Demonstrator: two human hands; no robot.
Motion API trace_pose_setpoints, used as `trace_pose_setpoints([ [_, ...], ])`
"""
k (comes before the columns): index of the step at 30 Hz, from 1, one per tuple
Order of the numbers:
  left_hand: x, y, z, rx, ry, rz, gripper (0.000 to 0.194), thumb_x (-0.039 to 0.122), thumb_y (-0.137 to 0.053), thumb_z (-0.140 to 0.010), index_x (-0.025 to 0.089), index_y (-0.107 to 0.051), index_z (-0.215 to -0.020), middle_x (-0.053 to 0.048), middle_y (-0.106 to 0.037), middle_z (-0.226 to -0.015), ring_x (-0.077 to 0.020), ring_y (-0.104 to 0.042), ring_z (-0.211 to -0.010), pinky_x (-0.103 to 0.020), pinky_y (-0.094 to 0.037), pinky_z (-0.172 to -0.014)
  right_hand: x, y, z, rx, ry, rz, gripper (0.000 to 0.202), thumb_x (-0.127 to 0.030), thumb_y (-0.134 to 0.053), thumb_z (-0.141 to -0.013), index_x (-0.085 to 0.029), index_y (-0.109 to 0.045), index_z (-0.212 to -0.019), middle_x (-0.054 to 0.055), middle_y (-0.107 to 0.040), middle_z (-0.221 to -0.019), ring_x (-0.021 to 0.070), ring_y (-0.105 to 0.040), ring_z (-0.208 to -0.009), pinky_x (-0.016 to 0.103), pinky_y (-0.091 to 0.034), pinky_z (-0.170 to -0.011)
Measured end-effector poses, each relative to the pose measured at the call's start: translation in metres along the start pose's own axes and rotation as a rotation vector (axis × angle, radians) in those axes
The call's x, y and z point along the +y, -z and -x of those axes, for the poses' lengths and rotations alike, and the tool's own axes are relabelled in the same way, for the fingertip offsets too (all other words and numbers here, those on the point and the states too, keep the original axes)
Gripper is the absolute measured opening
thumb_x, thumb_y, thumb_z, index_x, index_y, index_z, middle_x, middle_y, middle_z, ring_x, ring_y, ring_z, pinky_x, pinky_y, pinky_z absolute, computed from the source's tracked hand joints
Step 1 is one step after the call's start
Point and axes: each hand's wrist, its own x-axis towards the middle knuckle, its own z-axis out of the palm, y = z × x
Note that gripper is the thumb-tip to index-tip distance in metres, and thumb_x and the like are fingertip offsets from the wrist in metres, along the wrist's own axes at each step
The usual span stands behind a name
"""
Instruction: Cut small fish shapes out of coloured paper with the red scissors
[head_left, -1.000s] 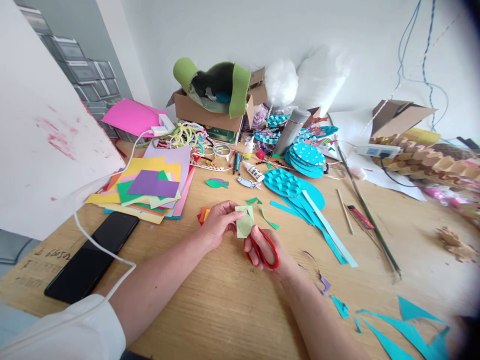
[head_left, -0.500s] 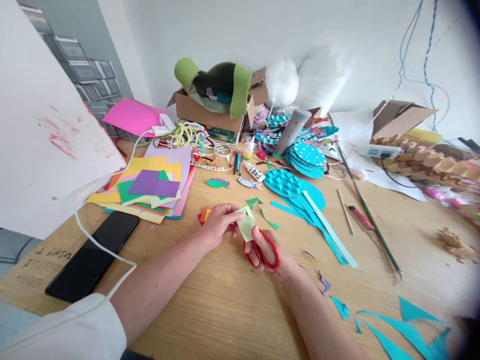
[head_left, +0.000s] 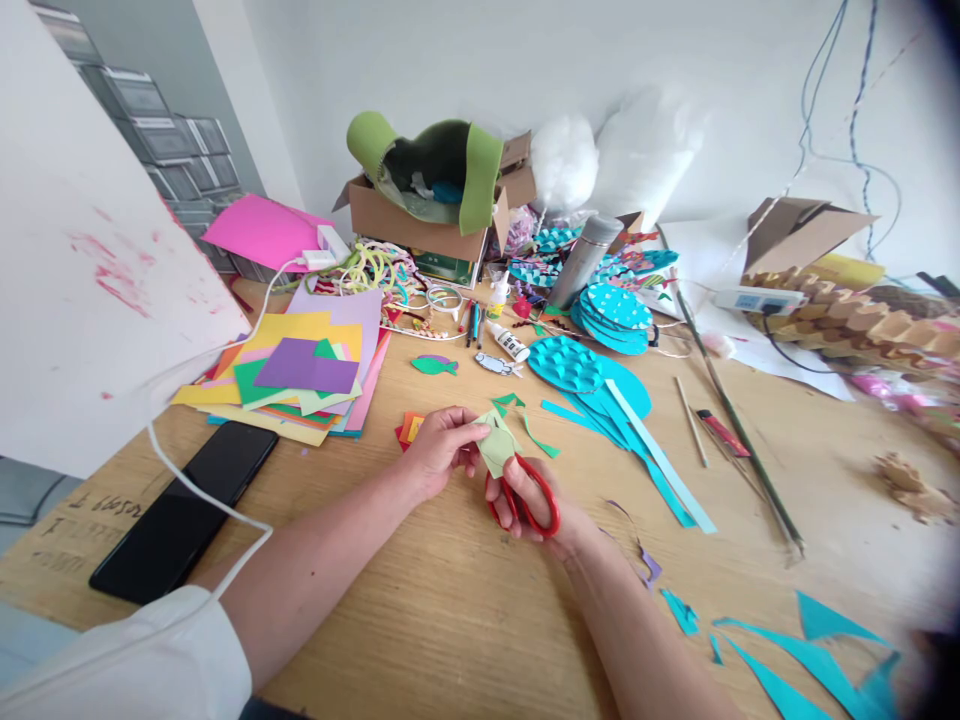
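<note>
A small light green paper [head_left: 495,447] with a drawn line on it is pinched at its upper left by my left hand [head_left: 442,450]. My right hand [head_left: 529,500] is closed around the red handles of the scissors [head_left: 553,508], whose blades are hidden behind the paper. Just beyond the paper lie curled green paper scraps [head_left: 529,425]. Left of my left hand, small orange and red papers [head_left: 409,428] are partly covered. A green and purple paper fish [head_left: 434,366] and a grey-white paper fish [head_left: 497,366] lie farther back on the table [head_left: 420,600].
Stacked coloured paper [head_left: 307,366] and a black phone [head_left: 184,510] lie at the left, with a white cable crossing my left arm. Blue paper ovals [head_left: 566,366], a grey bottle [head_left: 585,262] and a long stick [head_left: 739,430] are at the right. Blue scraps [head_left: 802,660] lie lower right.
The light green paper has turned slightly between my hands, and more of its right side shows. Both hands stay in nearly the same place.
</note>
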Motion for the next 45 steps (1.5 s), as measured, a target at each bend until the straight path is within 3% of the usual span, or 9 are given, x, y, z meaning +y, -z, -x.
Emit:
trace_pose_setpoints([
  [15, -0.0035, -0.0022, 0.0013, 0.034, 0.004, -0.019, 0.031, 0.034, -0.074, -0.061, 0.017, -0.050, -0.067, 0.003, -0.058, -0.052, -0.0081, -0.049, -0.040, -0.019, -0.036, -0.036, -0.0050, -0.0008, -0.0021, -0.001, 0.014, 0.099, 0.048, -0.056, -0.080, -0.059, -0.015, -0.058, -0.071, -0.004, -0.056, -0.044, 0.0064, -0.047, -0.032, 0.015, -0.031, -0.031],
  [24, -0.0048, -0.0009, -0.0007, -0.003, -0.019, -0.017, 0.027, 0.033, -0.073, -0.063, 0.016, -0.052, -0.065, 0.002, -0.057, -0.053, -0.0084, -0.050, -0.040, -0.019, -0.035, -0.036, -0.0053, -0.0045, -0.0005, 0.056, 0.041, 0.137, 0.062, -0.076, -0.061, -0.068, -0.014, -0.058, -0.069, -0.002, -0.055, -0.045, 0.0067, -0.047, -0.034, 0.016, -0.031, -0.033],
  [29, -0.0064, 0.0006, -0.0009, 0.001, -0.022, -0.032, 0.027, 0.033, -0.073, -0.064, 0.016, -0.053, -0.066, 0.001, -0.058, -0.055, -0.0086, -0.050, -0.041, -0.019, -0.035, -0.036, -0.0064, -0.0053, 0.0016, 0.062, 0.035, 0.139, 0.069, -0.082, -0.055, -0.066, -0.013, -0.058, -0.069, 0.000, -0.055, -0.045, 0.0066, -0.047, -0.033, 0.016, -0.030, -0.032],
  [45, -0.0084, 0.0005, -0.0005, 0.011, -0.062, -0.079, 0.026, 0.034, -0.072, -0.065, 0.015, -0.054, -0.067, 0.000, -0.060, -0.058, -0.0086, -0.050, -0.042, -0.020, -0.036, -0.037, -0.0083, -0.0073, 0.0026, 0.078, 0.044, 0.140, 0.070, -0.083, -0.052, -0.067, -0.013, -0.058, -0.070, -0.001, -0.054, -0.045, 0.0066, -0.046, -0.033, 0.017, -0.028, -0.032],
])
